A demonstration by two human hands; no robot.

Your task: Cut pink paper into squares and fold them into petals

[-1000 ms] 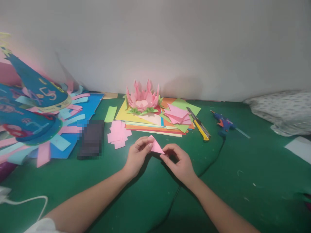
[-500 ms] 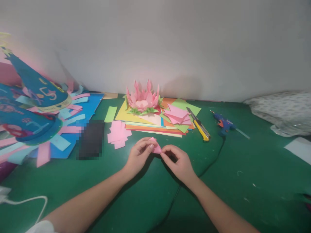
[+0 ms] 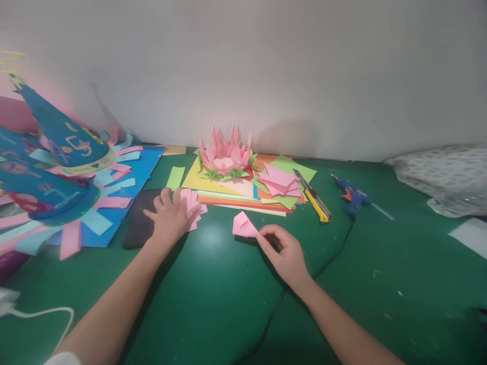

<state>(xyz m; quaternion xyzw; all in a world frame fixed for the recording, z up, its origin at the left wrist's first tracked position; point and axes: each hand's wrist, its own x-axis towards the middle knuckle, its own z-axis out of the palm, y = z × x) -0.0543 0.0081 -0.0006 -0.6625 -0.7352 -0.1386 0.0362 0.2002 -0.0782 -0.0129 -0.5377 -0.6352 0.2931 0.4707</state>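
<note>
My right hand pinches the corner of a small folded pink paper piece just above the green table. My left hand lies flat with fingers spread on a small pile of pink paper squares, beside a dark flat object. Behind, a pink paper lotus flower stands on a stack of coloured sheets, with a heap of folded pink pieces to its right.
A yellow utility knife and a blue glue gun with a black cord lie at the right. Blue paper cone hats with strips fill the left. A patterned cloth lies far right, and a white cable near left.
My left hand let go of the folded pink piece and moved left onto the pile of pink squares. My right hand kept the piece, now folded smaller.
</note>
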